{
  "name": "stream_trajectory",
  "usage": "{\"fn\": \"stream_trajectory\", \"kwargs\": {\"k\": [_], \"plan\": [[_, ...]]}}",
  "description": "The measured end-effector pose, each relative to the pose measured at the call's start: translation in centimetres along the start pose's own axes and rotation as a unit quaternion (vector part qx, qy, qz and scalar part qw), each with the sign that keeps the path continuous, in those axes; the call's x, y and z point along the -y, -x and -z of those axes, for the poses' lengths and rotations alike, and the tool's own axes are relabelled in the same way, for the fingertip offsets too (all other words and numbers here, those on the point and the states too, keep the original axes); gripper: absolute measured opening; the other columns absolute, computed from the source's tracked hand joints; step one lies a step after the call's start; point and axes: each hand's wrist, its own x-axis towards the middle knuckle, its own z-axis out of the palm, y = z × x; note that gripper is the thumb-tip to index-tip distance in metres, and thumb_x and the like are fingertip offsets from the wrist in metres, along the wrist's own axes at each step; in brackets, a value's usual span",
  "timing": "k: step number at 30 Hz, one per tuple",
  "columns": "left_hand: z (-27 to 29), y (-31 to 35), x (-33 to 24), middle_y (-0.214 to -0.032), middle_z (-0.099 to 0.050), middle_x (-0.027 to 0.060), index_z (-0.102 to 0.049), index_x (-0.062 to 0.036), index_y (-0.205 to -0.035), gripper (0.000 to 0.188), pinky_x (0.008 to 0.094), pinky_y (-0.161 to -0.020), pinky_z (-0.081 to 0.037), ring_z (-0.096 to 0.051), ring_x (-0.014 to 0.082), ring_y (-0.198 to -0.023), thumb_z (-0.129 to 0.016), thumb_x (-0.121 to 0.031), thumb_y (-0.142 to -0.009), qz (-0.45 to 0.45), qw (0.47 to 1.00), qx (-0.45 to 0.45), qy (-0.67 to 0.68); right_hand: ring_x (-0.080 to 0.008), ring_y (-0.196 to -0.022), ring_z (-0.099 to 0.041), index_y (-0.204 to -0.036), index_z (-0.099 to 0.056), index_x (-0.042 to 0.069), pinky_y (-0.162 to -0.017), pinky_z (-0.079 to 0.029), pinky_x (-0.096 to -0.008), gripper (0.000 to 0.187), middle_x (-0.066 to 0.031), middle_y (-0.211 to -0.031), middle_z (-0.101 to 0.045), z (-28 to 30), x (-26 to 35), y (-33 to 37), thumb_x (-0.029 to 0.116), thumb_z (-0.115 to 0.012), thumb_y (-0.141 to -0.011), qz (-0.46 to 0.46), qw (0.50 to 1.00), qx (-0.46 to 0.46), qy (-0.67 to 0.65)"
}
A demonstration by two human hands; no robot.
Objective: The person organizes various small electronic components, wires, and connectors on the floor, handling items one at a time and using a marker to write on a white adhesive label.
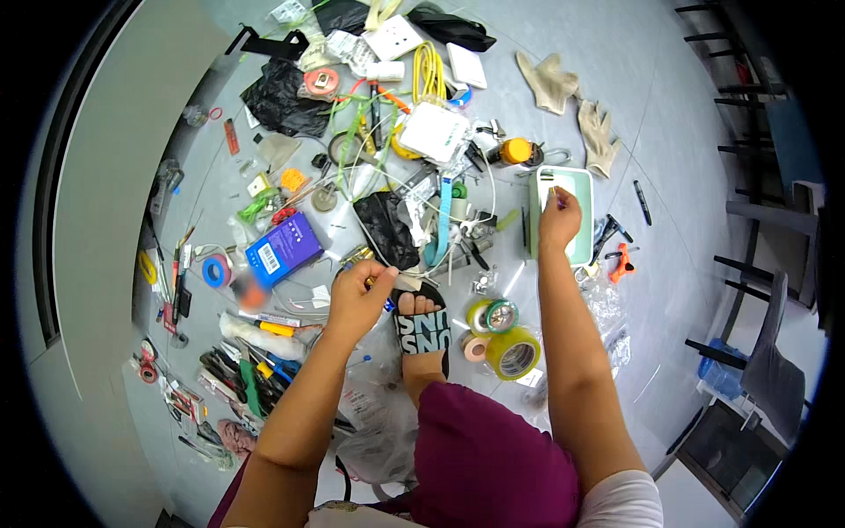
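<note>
My right hand (560, 218) is over a pale green plastic tray (576, 259), its fingertips pinched together. Something small and light-coloured shows at the fingertips, but I cannot make out its kind. A few small pieces lie at the tray's far end. My left hand (356, 297) is closed, low over the clutter beside my sandalled foot (417, 304). Bits of gold and blue show around its fingers; what they hold is hidden. A blue-purple box (285, 248) lies to its left, and a crumpled black plastic bag (387, 231) just beyond it.
Rolls of tape (513, 354) stand right of my foot. A white square box (434, 132), yellow cable (429, 72) and an orange-lidded jar (516, 150) lie farther off. Work gloves (547, 82) and a black marker (642, 202) are at the right, with chairs (767, 356) beyond. Tools (253, 385) crowd the left.
</note>
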Motion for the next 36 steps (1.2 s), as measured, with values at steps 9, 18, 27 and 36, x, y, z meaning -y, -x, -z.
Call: {"fn": "stream_trajectory", "kwargs": {"k": [9,18,27,36], "plan": [[-3.3,-0.3,-5.1,-0.052,-0.043,-0.0023,-0.054,-0.0069,-0.069,0.036,0.0210,-0.035,-0.027,-0.036,0.0062,-0.037,-0.061,-0.038,-0.086,0.225,0.927,-0.018,0.299,-0.0351,-0.087,-0.058,-0.110,-0.058,0.003,-0.079,-0.047,-0.0430,0.039,-0.0185,-0.096,-0.061,0.1,-1.7,-3.4,0.011,-0.063,-0.073,0.031,0.954,0.080,0.288],[-8.9,-2.2,-5.0,-0.068,-0.052,0.0004,-0.058,-0.0068,-0.082,0.031,0.0246,-0.051,-0.044,-0.049,0.0103,-0.055,-0.061,-0.037,-0.085,0.324,0.834,0.143,0.422,-0.0207,-0.064,-0.056,-0.094,-0.058,0.002,-0.058,-0.046,-0.0306,0.026,-0.0103,-0.076,-0.059,-0.1,-3.9,-2.8,0.010,-0.060,-0.070,-0.165,0.969,0.183,-0.015],[-11.7,-2.2,-2.5,-0.087,-0.059,0.0062,-0.056,-0.0040,-0.100,0.021,0.0281,-0.066,-0.049,-0.055,0.0140,-0.072,-0.058,-0.022,-0.089,0.334,0.820,0.129,0.447,-0.0117,-0.042,-0.045,-0.075,-0.059,0.002,-0.039,-0.036,-0.0266,0.024,-0.0044,-0.059,-0.054,0.2,1.6,3.8,0.024,-0.065,-0.082,-0.323,0.880,0.275,-0.215],[-10.7,-1.5,-2.0,-0.105,-0.058,0.0109,-0.046,-0.0018,-0.120,0.030,0.0335,-0.077,-0.050,-0.057,0.0184,-0.083,-0.050,-0.011,-0.091,0.332,0.805,0.132,0.474,-0.0137,-0.041,-0.046,-0.064,-0.054,0.003,-0.033,-0.034,-0.0273,0.026,-0.0053,-0.055,-0.050,-0.9,3.5,2.4,0.018,-0.073,-0.073,-0.463,0.869,0.107,-0.139]]}}
